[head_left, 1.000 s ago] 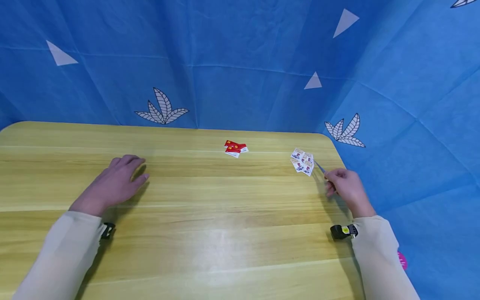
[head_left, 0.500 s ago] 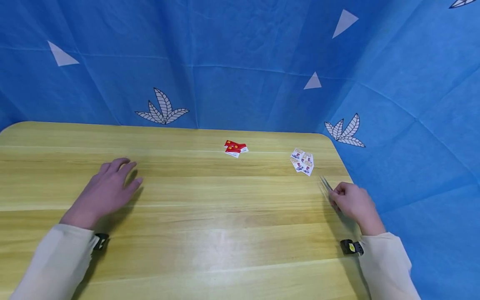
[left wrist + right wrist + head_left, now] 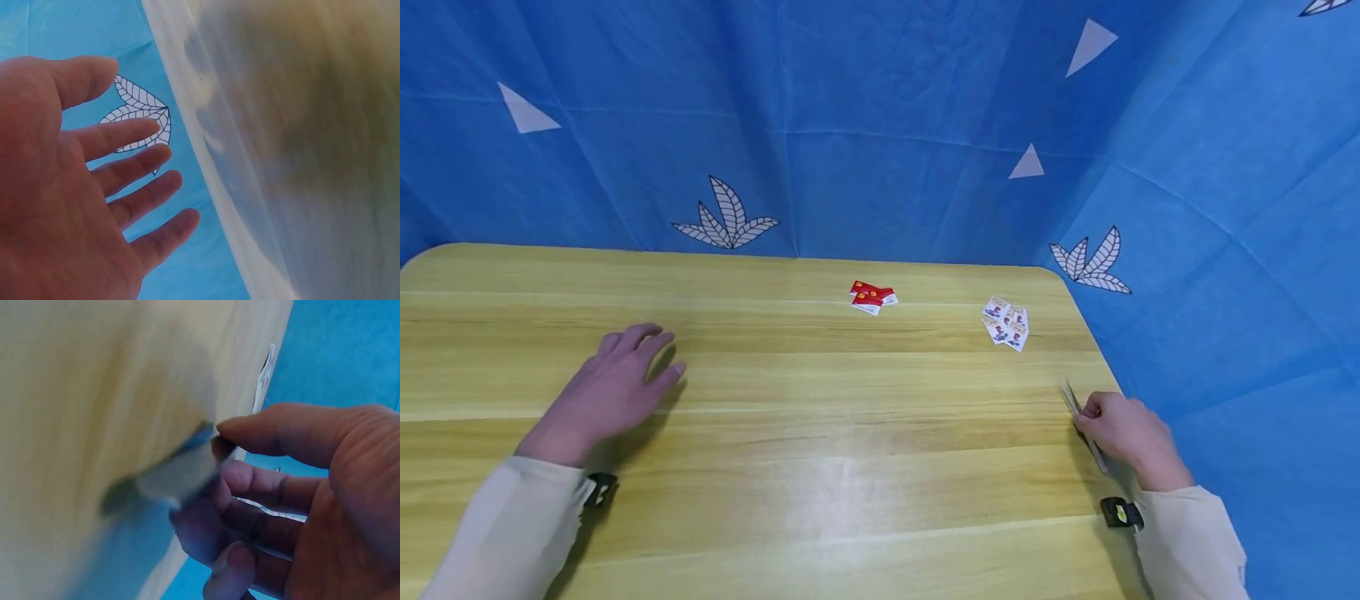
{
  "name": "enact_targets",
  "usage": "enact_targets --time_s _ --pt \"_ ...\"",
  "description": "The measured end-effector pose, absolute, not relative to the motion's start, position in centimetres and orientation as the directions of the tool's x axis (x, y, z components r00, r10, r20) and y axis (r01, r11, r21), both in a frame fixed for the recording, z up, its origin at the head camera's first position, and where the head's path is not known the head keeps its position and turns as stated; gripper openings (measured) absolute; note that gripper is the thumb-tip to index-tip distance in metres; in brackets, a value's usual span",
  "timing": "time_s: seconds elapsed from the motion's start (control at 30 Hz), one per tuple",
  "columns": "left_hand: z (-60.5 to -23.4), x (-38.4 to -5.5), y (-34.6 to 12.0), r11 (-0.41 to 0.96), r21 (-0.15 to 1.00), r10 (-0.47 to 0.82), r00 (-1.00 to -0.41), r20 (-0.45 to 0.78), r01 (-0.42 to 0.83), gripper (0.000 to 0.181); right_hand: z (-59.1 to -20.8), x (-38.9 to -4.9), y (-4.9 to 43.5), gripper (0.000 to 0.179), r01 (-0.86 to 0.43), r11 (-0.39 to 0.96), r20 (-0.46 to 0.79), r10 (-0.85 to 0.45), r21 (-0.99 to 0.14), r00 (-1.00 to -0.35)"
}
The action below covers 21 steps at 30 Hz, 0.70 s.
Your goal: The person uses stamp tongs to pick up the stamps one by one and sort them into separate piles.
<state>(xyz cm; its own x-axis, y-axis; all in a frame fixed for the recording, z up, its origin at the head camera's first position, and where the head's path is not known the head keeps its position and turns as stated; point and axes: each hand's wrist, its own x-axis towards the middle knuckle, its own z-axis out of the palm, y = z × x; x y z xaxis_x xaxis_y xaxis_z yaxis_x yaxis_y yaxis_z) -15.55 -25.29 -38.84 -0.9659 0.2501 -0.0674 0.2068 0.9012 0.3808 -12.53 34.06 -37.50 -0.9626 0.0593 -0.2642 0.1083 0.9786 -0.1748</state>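
My right hand (image 3: 1129, 429) pinches metal tweezers (image 3: 1097, 452) between thumb and fingers near the table's right edge. The tips point away from me and stand slightly apart with nothing between them. In the right wrist view, the blurred tweezers (image 3: 181, 474) sit between thumb and fingertips. Beyond this hand lies an overlapping cluster of small white stamps (image 3: 1006, 323) with coloured pictures. Red-and-white stamps (image 3: 872, 297) with yellow emblems overlap in another cluster at the back middle. My left hand (image 3: 610, 392) hovers low over the table's left side, fingers spread and holding nothing.
A light wood-grain table (image 3: 820, 433) spans the view. Blue cloth (image 3: 880, 183) with white triangles and leaf prints hangs behind it and down its right side. Each wrist wears a dark strapped camera.
My right hand has drawn the tweezers back toward me and rightward, away from the white stamps. The left hand has shifted slightly back and left. Both stamp clusters lie as before.
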Motion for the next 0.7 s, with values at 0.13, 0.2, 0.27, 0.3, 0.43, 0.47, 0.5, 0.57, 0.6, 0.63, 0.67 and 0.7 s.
enact_targets --time_s 0.13,0.2,0.27,0.3,0.43,0.47,0.5,0.57,0.6,0.63,0.67,0.7 --pt "-38.9 -15.3 -25.3 0.901 0.378 0.254 -0.965 -0.064 0.212 0.061 -37.4 -11.7 34.9 0.028 0.095 0.981 -0.304 0.04 -0.17 -0.952" --pt "-38.9 -15.3 -25.3 0.902 0.375 0.254 -0.965 -0.061 0.213 0.061 -37.3 -11.4 35.2 0.029 0.087 0.981 -0.317 0.027 -0.174 -0.948" --pt "-38.9 -15.2 -25.3 0.902 0.374 0.254 -0.965 -0.06 0.214 0.06 -37.3 -11.2 35.5 0.03 0.08 0.981 -0.334 0.017 -0.177 -0.942" --pt "-38.9 -15.2 -25.3 0.903 0.373 0.255 -0.965 -0.062 0.215 0.06 -37.3 -11.1 35.7 0.031 0.071 0.981 -0.34 0.006 -0.18 -0.94" --pt "-38.8 -15.1 -25.4 0.904 0.369 0.258 -0.963 -0.071 0.215 0.06 -37.2 -11.3 36.2 0.029 0.053 0.978 -0.369 -0.025 -0.2 -0.929" --pt "-38.8 -15.1 -25.5 0.904 0.369 0.259 -0.963 -0.074 0.215 0.06 -37.2 -11.4 36.3 0.028 0.053 0.977 -0.375 -0.029 -0.208 -0.926" --pt "-38.7 -15.1 -25.5 0.904 0.37 0.259 -0.963 -0.076 0.214 0.06 -37.1 -11.5 36.4 0.026 0.053 0.975 -0.381 -0.034 -0.214 -0.924" --pt "-38.7 -15.1 -25.5 0.904 0.37 0.26 -0.963 -0.076 0.215 0.059 -37.1 -11.7 36.5 0.022 0.057 0.972 -0.391 -0.038 -0.228 -0.92" --pt "-38.7 -15.1 -25.6 0.903 0.371 0.26 -0.962 -0.077 0.215 0.059 -37.0 -11.8 36.6 0.022 0.057 0.97 -0.393 -0.042 -0.235 -0.919" --pt "-38.7 -15.1 -25.6 0.903 0.373 0.26 -0.962 -0.079 0.214 0.059 -37.0 -11.8 36.7 0.021 0.06 0.969 -0.398 -0.042 -0.241 -0.916" --pt "-38.7 -15.1 -25.6 0.902 0.374 0.261 -0.962 -0.079 0.214 0.058 -37.0 -11.9 36.7 0.02 0.066 0.967 -0.404 -0.039 -0.244 -0.914" --pt "-38.7 -15.1 -25.5 0.902 0.375 0.261 -0.962 -0.079 0.214 0.058 -37.0 -11.9 36.8 0.02 0.072 0.966 -0.41 -0.038 -0.249 -0.911"
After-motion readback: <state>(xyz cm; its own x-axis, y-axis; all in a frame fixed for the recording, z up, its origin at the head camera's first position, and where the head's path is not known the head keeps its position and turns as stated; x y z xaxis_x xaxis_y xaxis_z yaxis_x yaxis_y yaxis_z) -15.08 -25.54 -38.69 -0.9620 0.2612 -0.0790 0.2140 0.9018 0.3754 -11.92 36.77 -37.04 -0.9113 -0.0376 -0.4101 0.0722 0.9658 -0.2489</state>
